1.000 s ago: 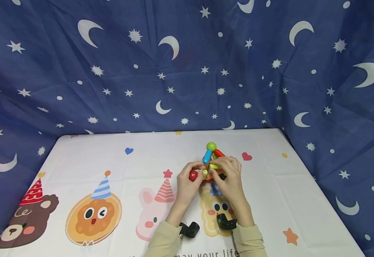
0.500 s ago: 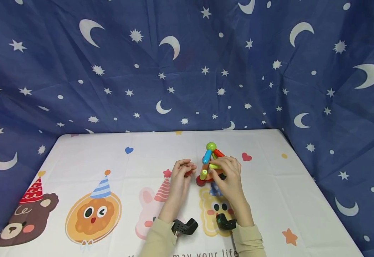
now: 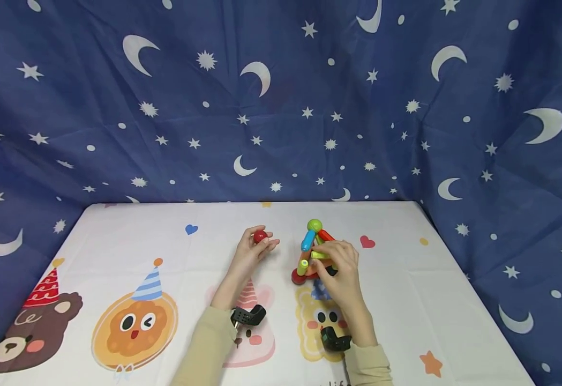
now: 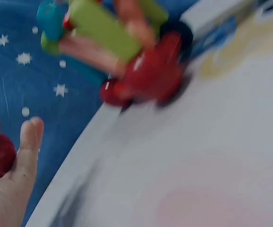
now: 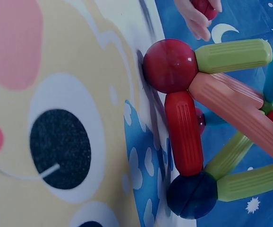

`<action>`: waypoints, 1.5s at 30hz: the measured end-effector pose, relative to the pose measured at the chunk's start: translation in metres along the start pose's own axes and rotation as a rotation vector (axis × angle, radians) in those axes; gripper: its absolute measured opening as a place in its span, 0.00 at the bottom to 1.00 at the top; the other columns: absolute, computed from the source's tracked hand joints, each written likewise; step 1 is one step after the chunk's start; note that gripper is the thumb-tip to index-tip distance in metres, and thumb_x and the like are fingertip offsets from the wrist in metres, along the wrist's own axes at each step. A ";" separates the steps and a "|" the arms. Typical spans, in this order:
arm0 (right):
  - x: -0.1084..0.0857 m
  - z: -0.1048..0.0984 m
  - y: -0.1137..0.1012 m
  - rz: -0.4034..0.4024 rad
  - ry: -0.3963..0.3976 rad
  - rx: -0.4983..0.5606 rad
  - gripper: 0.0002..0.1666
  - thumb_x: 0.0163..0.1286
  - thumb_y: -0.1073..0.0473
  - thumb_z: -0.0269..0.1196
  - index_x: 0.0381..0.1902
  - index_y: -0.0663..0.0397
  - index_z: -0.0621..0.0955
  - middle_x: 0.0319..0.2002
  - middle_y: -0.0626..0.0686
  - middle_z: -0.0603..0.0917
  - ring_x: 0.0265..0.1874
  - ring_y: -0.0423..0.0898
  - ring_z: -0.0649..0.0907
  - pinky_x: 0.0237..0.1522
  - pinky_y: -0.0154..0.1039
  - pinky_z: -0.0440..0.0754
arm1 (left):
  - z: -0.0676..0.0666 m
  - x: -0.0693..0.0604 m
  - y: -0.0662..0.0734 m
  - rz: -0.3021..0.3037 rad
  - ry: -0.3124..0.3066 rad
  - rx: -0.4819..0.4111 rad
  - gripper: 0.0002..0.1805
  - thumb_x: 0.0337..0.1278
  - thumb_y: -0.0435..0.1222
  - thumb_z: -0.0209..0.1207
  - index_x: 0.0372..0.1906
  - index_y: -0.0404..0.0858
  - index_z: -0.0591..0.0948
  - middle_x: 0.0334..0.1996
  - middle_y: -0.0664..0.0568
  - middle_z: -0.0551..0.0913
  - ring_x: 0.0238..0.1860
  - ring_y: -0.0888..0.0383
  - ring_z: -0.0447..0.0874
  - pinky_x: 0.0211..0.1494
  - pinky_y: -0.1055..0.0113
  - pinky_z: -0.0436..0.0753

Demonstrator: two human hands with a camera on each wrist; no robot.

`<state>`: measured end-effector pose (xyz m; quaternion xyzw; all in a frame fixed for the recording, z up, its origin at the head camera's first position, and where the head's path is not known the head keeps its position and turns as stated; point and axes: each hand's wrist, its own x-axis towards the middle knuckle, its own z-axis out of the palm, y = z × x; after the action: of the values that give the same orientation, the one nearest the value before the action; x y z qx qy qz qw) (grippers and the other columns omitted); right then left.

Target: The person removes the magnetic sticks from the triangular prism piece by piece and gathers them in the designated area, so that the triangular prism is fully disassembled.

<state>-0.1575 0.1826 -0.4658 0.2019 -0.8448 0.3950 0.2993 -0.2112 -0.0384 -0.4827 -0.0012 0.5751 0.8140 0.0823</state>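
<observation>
- One rod-and-ball structure (image 3: 306, 254) stands right of centre in the lower half of the head view, well apart from the table's left and right edges; its top ball shows just below the far edge.
- Room: a strip of white cloth (image 3: 283, 268) separates the structure from the left hand; wider stretches run out towards both side edges. The right hand occupies the structure's right side.
- Condition: glossy, ribbed parts. A green ball (image 3: 314, 225) tops it, with a blue rod (image 3: 308, 240) and a red rod (image 3: 326, 236) sloping down. At the base, in the right wrist view, a short red rod (image 5: 183, 135) joins a red base ball (image 5: 170, 66) to a dark blue ball (image 5: 192, 195); a salmon rod (image 5: 243, 113) slants off the former.
- Right hand (image 3: 341, 271): thumb and fingertips nearly together, pinching a yellow-green rod (image 3: 319, 255).
- Left hand (image 3: 248, 252): partly closed, holding a loose red ball (image 3: 260, 236) between thumb and fingers, apart from the structure.
- Beyond: black wrist devices (image 3: 249, 315) at both wrists, beige sleeves (image 3: 210, 340), and a starry blue backdrop (image 3: 281, 107) filling the upper frame.
</observation>
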 end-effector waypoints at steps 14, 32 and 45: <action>0.000 -0.006 0.003 0.041 0.021 0.107 0.15 0.56 0.72 0.67 0.43 0.61 0.83 0.49 0.56 0.82 0.58 0.51 0.71 0.65 0.27 0.64 | -0.036 0.066 0.025 0.039 0.195 0.588 0.23 0.56 0.31 0.63 0.58 0.37 0.74 0.51 0.39 0.77 0.35 0.60 0.78 0.36 0.72 0.78; -0.001 -0.006 0.004 0.086 0.021 0.121 0.14 0.58 0.72 0.65 0.43 0.59 0.84 0.49 0.56 0.82 0.57 0.51 0.72 0.64 0.26 0.64 | -0.043 0.092 0.014 0.191 0.176 0.896 0.22 0.52 0.30 0.65 0.54 0.34 0.79 0.51 0.36 0.82 0.55 0.44 0.78 0.62 0.53 0.75; -0.001 -0.007 0.001 0.103 0.010 0.112 0.13 0.59 0.71 0.65 0.43 0.58 0.84 0.50 0.54 0.82 0.58 0.50 0.71 0.64 0.26 0.64 | -0.042 0.092 0.008 0.178 0.209 0.877 0.25 0.52 0.31 0.65 0.58 0.35 0.76 0.56 0.36 0.78 0.57 0.42 0.70 0.59 0.52 0.68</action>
<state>-0.1554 0.1887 -0.4633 0.1727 -0.8290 0.4577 0.2711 -0.3073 -0.0683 -0.4988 0.0011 0.8684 0.4930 -0.0535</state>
